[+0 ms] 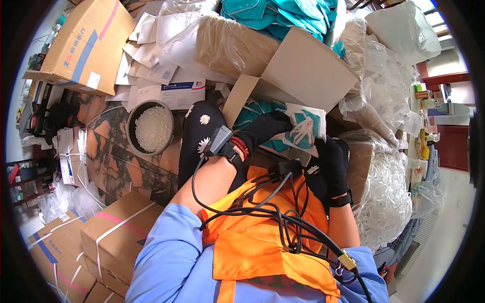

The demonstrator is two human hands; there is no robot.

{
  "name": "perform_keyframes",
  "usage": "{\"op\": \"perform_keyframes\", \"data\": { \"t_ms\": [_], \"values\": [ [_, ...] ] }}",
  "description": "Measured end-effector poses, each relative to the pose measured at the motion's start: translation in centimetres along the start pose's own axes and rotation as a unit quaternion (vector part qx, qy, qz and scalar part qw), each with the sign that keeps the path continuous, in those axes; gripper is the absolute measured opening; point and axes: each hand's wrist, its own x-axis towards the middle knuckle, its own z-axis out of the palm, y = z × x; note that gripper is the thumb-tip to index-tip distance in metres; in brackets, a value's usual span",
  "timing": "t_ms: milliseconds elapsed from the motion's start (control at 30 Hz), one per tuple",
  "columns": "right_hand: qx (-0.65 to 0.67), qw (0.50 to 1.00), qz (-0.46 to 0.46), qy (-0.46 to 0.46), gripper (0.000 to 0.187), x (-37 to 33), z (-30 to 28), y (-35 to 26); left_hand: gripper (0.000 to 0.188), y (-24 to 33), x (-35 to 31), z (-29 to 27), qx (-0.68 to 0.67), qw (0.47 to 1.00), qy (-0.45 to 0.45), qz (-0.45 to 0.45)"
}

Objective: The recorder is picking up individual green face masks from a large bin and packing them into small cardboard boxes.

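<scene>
Both my hands wear black gloves. They hold a small clear-and-white packet (306, 132) between them, with folded teal fabric and white straps showing inside. My left hand (267, 129) pinches its left edge, and my right hand (331, 160) is closed at its lower right corner. The packet is over an open cardboard box (313, 65), whose flaps stand up beyond my hands. More teal packets (250, 114) lie in that box, partly covered by my left hand. My fingertips are partly hidden by the gloves' dark shape.
A large plastic-lined carton of teal fabric pieces (283, 15) stands beyond the box. To the right is a bag of white strands (380, 187). A grey bowl of white pieces (150, 128) sits left, near flat white cartons (182, 95) and brown boxes (118, 230). Black cables (283, 214) cross my orange apron.
</scene>
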Motion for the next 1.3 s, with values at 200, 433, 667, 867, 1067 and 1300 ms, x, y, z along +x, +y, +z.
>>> {"op": "perform_keyframes", "data": {
  "t_ms": [200, 433, 667, 867, 1067, 1300],
  "values": [
    [-0.027, 0.999, 0.044, -0.003, 0.023, -0.5, -0.2, 4.2, 0.026, -0.6, 0.9, 0.0, 0.224, 0.974, 0.006, 0.037],
    [0.009, 0.998, 0.059, 0.008, 0.027, -0.6, 0.1, 5.1, 0.021, -1.0, 0.6, 0.0, 0.138, 0.989, -0.033, 0.042],
    [0.029, 0.996, 0.06, 0.051, 0.028, -0.7, 0.3, 7.6, 0.013, -0.2, 0.0, 0.1, -0.19, 0.978, -0.081, 0.032],
    [0.056, 0.992, 0.108, 0.026, 0.029, -0.7, 0.0, 7.5, 0.021, 0.9, -0.1, 0.2, -0.319, 0.931, -0.142, -0.104],
    [0.052, 0.989, 0.091, 0.101, 0.024, -0.8, -0.5, 6.8, 0.03, -2.5, 1.8, 1.5, 0.304, 0.945, 0.099, 0.068],
    [-0.406, 0.879, -0.167, 0.188, 0.041, 1.9, -17.4, 13.1, 0.029, -4.0, 0.5, -1.8, 0.472, 0.867, 0.147, 0.063]
  ]
}}
